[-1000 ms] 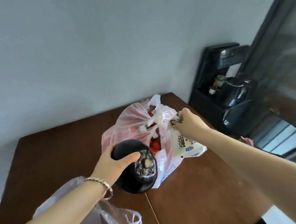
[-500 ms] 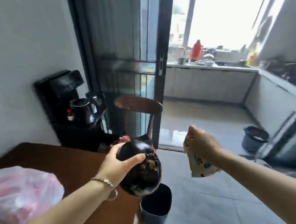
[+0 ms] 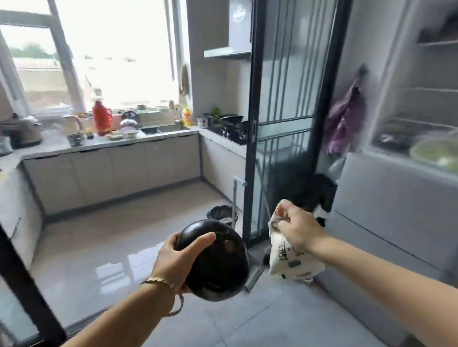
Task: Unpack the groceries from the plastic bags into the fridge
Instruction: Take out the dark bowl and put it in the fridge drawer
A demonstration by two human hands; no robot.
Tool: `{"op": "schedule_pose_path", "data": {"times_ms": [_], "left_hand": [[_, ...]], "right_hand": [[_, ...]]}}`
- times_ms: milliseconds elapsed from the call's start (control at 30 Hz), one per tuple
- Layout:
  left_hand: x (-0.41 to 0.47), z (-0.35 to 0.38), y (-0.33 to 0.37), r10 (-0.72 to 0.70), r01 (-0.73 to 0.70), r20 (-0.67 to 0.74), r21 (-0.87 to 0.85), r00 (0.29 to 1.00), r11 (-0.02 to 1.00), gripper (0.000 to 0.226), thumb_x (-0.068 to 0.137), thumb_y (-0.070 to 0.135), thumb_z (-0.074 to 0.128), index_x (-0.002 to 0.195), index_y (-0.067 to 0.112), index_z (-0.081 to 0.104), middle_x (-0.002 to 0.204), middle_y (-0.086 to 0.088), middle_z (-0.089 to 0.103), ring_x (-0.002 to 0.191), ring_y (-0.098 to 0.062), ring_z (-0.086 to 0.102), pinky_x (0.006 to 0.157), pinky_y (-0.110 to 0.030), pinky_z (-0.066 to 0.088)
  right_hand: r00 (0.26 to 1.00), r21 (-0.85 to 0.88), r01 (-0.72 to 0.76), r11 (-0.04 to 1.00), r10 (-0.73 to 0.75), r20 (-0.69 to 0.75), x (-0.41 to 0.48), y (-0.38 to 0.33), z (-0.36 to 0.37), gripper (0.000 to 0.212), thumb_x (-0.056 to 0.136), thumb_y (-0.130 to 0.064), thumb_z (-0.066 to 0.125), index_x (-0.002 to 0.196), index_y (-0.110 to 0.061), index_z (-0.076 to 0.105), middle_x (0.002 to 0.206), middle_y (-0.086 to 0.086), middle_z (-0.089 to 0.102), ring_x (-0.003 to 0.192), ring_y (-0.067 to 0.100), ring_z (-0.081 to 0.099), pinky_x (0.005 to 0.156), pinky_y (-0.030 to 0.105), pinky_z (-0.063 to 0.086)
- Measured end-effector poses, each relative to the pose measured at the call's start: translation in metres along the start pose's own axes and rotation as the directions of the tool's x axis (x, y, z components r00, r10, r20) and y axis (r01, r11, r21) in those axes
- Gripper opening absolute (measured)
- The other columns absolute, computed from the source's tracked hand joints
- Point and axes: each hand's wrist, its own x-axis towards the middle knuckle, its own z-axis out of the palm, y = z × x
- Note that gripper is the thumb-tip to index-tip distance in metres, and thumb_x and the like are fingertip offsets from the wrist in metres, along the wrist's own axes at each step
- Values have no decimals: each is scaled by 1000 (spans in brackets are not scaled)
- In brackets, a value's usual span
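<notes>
Head cam: gripping a round dark eggplant (image 3: 218, 271) in the left hand (image 3: 171, 261), thumb over the top. Pinching a white pouch (image 3: 294, 265) by its top in the right hand (image 3: 298, 229). Both up over the floor (image 3: 115, 262), near the open fridge (image 3: 382, 216) on the right.

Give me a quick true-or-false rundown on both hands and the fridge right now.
1. The left hand grips a dark round eggplant. True.
2. The right hand is empty. False: it pinches a white printed pouch by its top.
3. The fridge stands open, shelves showing. True.
4. The eggplant lies on a fridge shelf. False: the left hand holds it above the floor.
5. A red flask stands on the kitchen counter. True.
</notes>
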Motion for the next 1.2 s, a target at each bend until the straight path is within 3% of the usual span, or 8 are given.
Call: {"op": "schedule_pose_path", "data": {"times_ms": [167,367,533,667,833,933,1033,1200], "left_hand": [[72,143,30,36,-48,226,49,973,998,57,62,42,80,111,25,56,99,-1,60,86,-21,59,55,-32,54],[150,304,47,58,-100,421,78,905,992,33,71,36,79,94,25,58,86,4,62,82,-20,61,77,-37,53],[220,426,67,26,-86,596,73,803,994,45,66,40,81,102,24,60,94,1,64,90,-23,64,77,-42,56],[262,533,94,67,-146,702,54,709,988,42,70,37,79,104,26,58,97,4,62,91,-21,62,69,-42,57],[286,654,110,69,-154,783,34,618,988,60,59,41,84,109,24,56,100,1,63,94,-23,63,85,-48,54],[292,717,120,130,-209,790,-3,600,978,66,46,48,77,105,29,57,102,2,64,96,-23,63,87,-47,54],[299,782,132,220,-229,785,-102,580,968,57,52,43,81,101,32,55,99,7,63,95,-19,63,89,-45,53],[316,875,169,326,-286,734,-186,595,940,66,48,44,74,108,29,54,101,7,62,96,-17,63,89,-43,53]], "right_hand": [[967,37,-221,975,224,-120,58,95,-71,7,93,-10,36,89,-16,34,82,3,49,75,22,43,65,33,32],[860,91,-406,909,414,-299,129,197,-148,16,87,-2,36,96,-15,31,83,0,44,76,20,42,59,30,33],[765,192,-478,857,514,-388,190,268,-215,9,90,-14,41,99,-16,40,99,10,60,81,23,49,69,32,38],[748,121,-561,819,564,-351,222,306,-275,63,86,-58,51,135,-21,33,109,4,59,84,16,53,73,29,40],[819,-264,-555,789,463,-338,267,346,-328,119,55,-79,64,147,-42,0,144,2,37,128,24,43,100,36,41],[857,-388,-504,772,393,-332,300,374,-362,127,50,-74,72,145,-46,-8,147,2,31,131,26,40,102,38,39],[886,-478,-453,753,318,-339,333,412,-404,133,49,-72,75,147,-42,-10,148,2,34,132,24,41,103,35,38],[888,-502,-441,744,281,-363,382,461,-475,137,46,-71,77,147,-41,-11,138,3,48,121,26,52,90,33,45]]}}
